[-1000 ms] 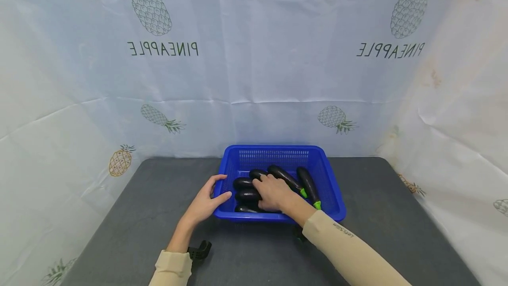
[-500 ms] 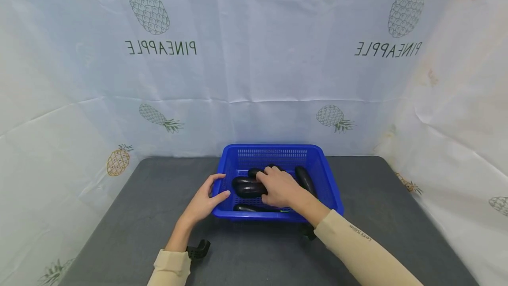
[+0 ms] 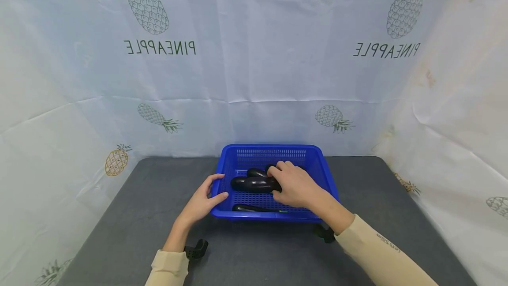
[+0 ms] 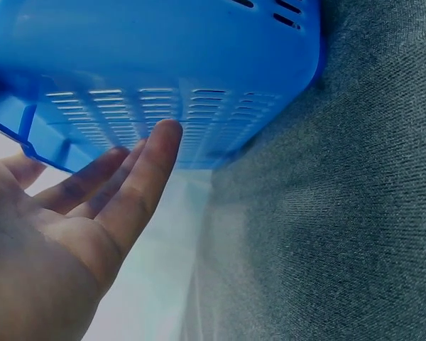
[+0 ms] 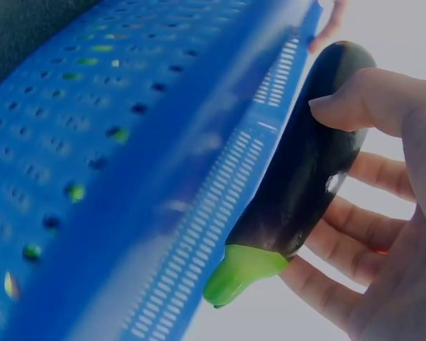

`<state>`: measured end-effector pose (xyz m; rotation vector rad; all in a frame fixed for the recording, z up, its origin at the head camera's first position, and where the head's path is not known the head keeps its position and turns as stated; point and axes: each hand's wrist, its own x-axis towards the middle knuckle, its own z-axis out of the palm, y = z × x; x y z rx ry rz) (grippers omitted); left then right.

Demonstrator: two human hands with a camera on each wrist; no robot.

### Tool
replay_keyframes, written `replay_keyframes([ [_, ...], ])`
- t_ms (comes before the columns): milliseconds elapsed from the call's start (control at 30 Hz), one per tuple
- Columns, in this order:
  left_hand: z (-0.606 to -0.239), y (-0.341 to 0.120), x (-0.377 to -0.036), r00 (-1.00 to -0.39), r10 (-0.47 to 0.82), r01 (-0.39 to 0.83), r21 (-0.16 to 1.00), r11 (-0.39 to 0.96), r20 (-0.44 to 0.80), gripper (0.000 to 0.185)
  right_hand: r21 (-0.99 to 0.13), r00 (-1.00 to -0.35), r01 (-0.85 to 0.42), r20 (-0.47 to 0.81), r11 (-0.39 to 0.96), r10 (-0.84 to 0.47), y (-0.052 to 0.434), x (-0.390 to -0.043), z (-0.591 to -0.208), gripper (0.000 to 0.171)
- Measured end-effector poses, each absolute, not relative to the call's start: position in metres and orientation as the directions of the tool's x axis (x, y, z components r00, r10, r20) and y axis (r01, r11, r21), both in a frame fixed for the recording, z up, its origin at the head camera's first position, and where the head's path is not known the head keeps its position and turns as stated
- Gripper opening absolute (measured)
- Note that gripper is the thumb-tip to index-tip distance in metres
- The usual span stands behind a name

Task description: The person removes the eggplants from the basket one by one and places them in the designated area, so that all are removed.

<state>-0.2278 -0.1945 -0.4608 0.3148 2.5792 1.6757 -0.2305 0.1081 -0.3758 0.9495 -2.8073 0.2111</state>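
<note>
My right hand (image 3: 295, 184) grips a dark purple eggplant (image 5: 298, 177) with a green cap, thumb on one side and fingers curled round the other. In the head view this eggplant lies crosswise over the blue plastic basket (image 3: 274, 216), overlapping another eggplant (image 3: 238, 183) behind it. A further eggplant (image 3: 252, 208) lies along the near wall, and others (image 3: 255, 172) show partly at the back behind the right hand. My left hand (image 3: 202, 200) rests at the basket's left rim, fingers spread. From the left wrist its fingers (image 4: 149, 170) look nearly straight along the slotted outer wall.
The basket stands on a dark grey table (image 3: 254, 255), near its far edge. A white cloth (image 3: 274, 65) with pineapple prints hangs behind and at both sides. Black wrist-worn devices (image 3: 196, 250) sit under both forearms.
My right hand has moved right and a little away with the eggplant, up from the others and off the near part of the basket floor. The left hand stays at the rim.
</note>
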Motion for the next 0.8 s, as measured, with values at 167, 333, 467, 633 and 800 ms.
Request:
replay_keyframes([
  [167, -0.460, -0.196, -0.228, -0.977, 0.206, 0.139, 0.906, 0.399, 0.059, 0.064, -0.080, -0.782, -0.607, 0.237, 0.790, -0.577, 0.122, -0.225, -0.368, 0.036],
  [333, -0.460, -0.197, -0.228, -0.976, 0.211, 0.131, 0.914, 0.383, 0.051, 0.065, -0.071, -0.778, -0.606, 0.257, 0.792, -0.573, 0.137, -0.221, -0.362, 0.037],
  [467, -0.461, -0.198, -0.228, -0.975, 0.215, 0.137, 0.916, 0.376, 0.058, 0.063, -0.055, -0.761, -0.616, 0.298, 0.786, -0.576, 0.150, -0.220, -0.357, 0.036],
  [633, -0.461, -0.197, -0.229, -0.973, 0.222, 0.147, 0.917, 0.370, 0.066, 0.063, -0.052, -0.754, -0.614, 0.333, 0.788, -0.565, 0.169, -0.220, -0.353, 0.036],
  [800, -0.461, -0.196, -0.228, -0.973, 0.218, 0.151, 0.915, 0.375, 0.072, 0.060, -0.063, -0.775, -0.591, 0.321, 0.804, -0.544, 0.186, -0.220, -0.349, 0.034],
])
